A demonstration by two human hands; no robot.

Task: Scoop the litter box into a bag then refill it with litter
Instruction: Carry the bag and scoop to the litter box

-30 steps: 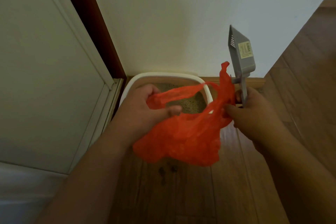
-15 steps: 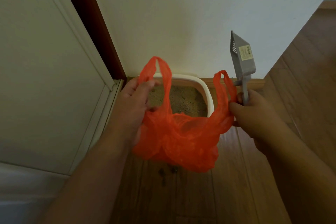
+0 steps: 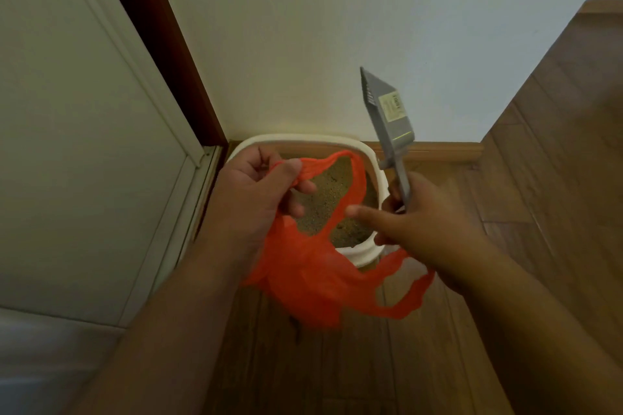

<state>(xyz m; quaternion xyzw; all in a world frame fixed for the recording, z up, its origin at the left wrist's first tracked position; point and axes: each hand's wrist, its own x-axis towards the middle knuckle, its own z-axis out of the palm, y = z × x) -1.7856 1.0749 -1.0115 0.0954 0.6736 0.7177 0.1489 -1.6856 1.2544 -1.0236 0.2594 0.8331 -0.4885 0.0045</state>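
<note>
An orange plastic bag (image 3: pixel 306 276) hangs in front of me over a white litter box (image 3: pixel 365 158) that holds tan litter (image 3: pixel 323 195). My left hand (image 3: pixel 256 192) pinches one bag handle above the box. My right hand (image 3: pixel 418 222) grips the handle of a grey litter scoop (image 3: pixel 387 111), whose slotted head points up and away; its index finger stretches left toward the bag. The bag's other handle (image 3: pixel 404 300) dangles loose below my right hand.
The litter box sits in a corner against a white wall (image 3: pixel 337 27), next to a white door (image 3: pixel 67 145) with a dark red frame (image 3: pixel 161 44). Wooden floor (image 3: pixel 539 178) runs to the right and toward me, with a wooden skirting board (image 3: pixel 438 150) along the wall.
My right hand has let go of the bag's right handle, which now hangs low. My left hand has pulled its handle lower over the box. The scoop has tilted a little left.
</note>
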